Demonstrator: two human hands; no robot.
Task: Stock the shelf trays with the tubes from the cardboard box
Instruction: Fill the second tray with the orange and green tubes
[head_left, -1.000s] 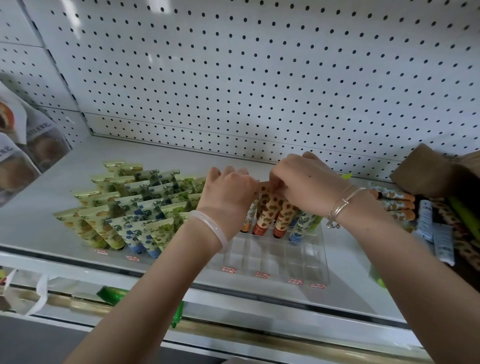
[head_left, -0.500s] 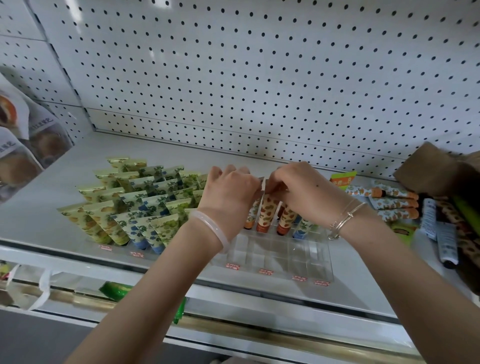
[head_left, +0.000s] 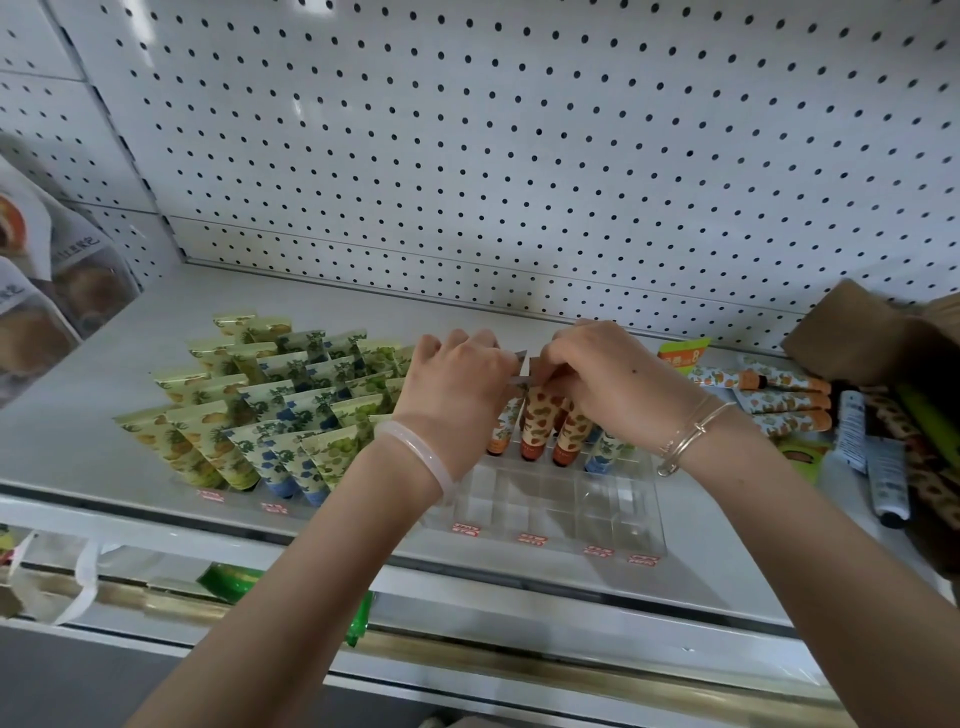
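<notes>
snack packets (head_left: 47, 291): far left, leaning at the shelf's end.
shelf (head_left: 93, 410): white, with pegboard behind.
green and blue tubes (head_left: 280, 410): packed in rows, caps down, left of the hands.
left hand (head_left: 457, 384): fingers curled, pinching the flat crimped tops of the orange-spotted tubes.
orange-spotted tubes (head_left: 540, 423): upright, caps down, in the clear tray's back row.
clear tray (head_left: 561, 501): at the shelf's front edge.
right hand (head_left: 618, 379): fingers curled, gripping the same tops from the right.
loose tubes (head_left: 779, 397): lying flat beside the box.
cardboard box (head_left: 852, 332): far right, flap open.
</notes>
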